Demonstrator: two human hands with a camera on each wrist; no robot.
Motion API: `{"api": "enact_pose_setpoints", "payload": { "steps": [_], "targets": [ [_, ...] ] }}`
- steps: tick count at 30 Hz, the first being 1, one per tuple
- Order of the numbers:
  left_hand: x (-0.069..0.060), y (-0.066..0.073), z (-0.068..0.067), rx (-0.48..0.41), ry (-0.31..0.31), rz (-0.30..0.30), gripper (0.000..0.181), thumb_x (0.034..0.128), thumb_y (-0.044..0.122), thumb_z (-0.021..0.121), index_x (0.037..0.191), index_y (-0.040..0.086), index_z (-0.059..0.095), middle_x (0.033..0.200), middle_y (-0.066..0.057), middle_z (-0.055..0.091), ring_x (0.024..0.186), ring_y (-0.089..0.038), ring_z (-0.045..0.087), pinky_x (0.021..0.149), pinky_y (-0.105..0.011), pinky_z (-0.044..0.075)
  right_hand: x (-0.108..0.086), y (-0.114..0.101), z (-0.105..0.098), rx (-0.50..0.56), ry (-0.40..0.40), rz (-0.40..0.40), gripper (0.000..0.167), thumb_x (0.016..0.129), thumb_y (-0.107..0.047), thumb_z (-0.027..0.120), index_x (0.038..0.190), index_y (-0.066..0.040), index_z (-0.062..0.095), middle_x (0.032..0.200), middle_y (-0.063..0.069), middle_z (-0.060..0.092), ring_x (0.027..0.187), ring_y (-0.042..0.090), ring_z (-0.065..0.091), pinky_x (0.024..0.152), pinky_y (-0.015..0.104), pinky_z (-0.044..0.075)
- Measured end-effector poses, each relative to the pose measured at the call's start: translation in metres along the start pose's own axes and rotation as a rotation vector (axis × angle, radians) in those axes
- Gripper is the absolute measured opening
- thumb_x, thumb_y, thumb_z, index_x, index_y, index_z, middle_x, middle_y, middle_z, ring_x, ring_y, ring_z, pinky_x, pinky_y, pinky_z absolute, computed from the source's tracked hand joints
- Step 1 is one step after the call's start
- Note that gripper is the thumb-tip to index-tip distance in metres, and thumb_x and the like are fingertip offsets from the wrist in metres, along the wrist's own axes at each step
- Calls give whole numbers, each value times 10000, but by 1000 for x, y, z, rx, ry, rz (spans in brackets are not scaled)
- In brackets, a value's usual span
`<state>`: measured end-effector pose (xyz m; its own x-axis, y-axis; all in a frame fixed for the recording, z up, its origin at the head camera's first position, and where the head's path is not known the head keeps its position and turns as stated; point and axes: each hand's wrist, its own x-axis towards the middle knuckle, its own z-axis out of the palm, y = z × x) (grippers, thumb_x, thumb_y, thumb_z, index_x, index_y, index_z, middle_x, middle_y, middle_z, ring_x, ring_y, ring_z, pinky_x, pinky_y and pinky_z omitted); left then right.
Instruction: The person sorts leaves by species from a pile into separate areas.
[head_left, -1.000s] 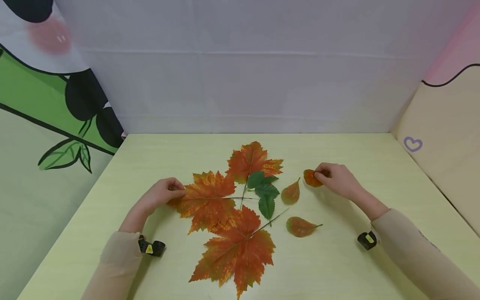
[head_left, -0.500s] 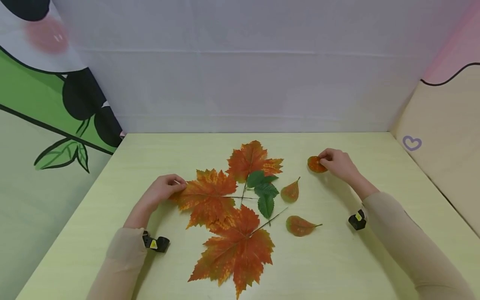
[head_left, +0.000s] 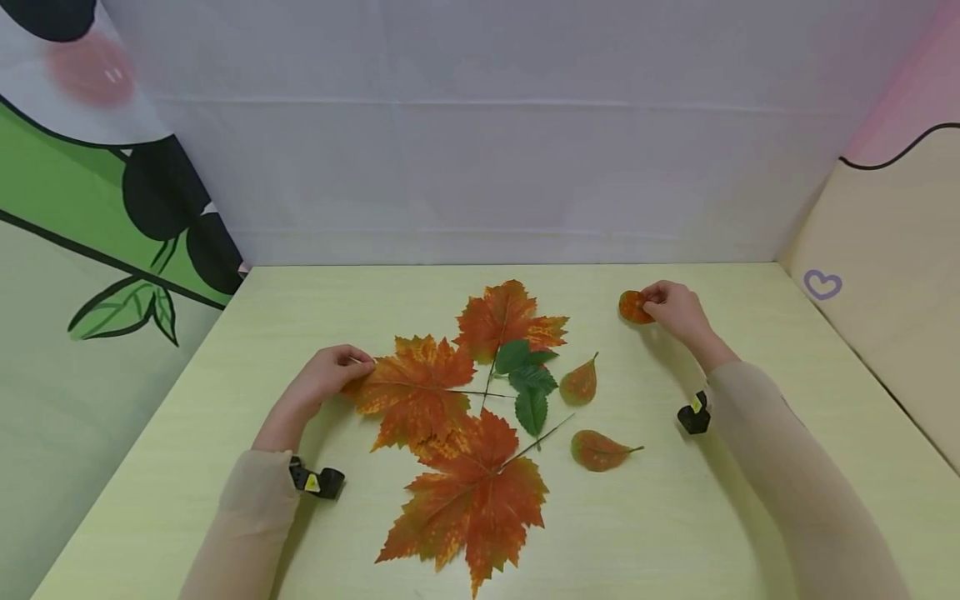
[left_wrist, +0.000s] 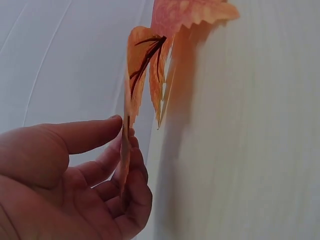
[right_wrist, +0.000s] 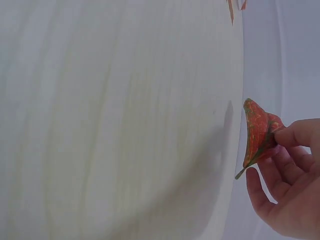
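My left hand (head_left: 318, 385) pinches the outer edge of an orange maple leaf (head_left: 420, 390), whose stem points right. In the left wrist view the thumb lies on one side of this maple leaf (left_wrist: 137, 75) and the curled fingers on the other. At the back right, my right hand (head_left: 684, 317) holds a small rounded orange leaf (head_left: 632, 307) between thumb and fingers. The right wrist view shows that small leaf (right_wrist: 259, 132) raised off the table, its short stem pointing down-left.
Other maple leaves lie behind (head_left: 498, 317) and in front (head_left: 472, 504) of the held one. A green leaf sprig (head_left: 532, 379) overlaps the stems. Two small orange leaves (head_left: 580, 383) lie to its right. The pale table (head_left: 675, 517) meets a grey backdrop (head_left: 480, 183).
My right hand has carried the small leaf away toward the back of the table. My left hand has shifted slightly back and right, and the maple leaf it pinches moved a little.
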<state>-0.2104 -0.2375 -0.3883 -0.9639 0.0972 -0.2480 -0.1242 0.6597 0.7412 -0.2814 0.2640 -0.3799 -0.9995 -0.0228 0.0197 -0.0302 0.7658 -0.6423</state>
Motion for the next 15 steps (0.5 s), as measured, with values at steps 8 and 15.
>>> {"api": "enact_pose_setpoints", "payload": {
  "steps": [8, 15],
  "targets": [
    [-1, -1, -1, -20, -46, 12, 398, 883, 322, 577, 1118, 4, 538, 1020, -118, 546, 813, -191, 469, 683, -291, 393, 15, 7, -4, 74, 34, 50, 290, 892, -73, 483, 1144, 64, 526, 1112, 255, 547, 1024, 365, 510, 861, 434, 423],
    [-1, -4, -2, -41, -76, 43, 424, 863, 271, 617, 1138, -36, 519, 992, -134, 593, 797, -167, 524, 682, -285, 419, 23, 12, -3, 120, 73, 94, 284, 892, -87, 517, 1126, 72, 535, 1087, 238, 563, 992, 345, 534, 845, 395, 460]
  ]
}}
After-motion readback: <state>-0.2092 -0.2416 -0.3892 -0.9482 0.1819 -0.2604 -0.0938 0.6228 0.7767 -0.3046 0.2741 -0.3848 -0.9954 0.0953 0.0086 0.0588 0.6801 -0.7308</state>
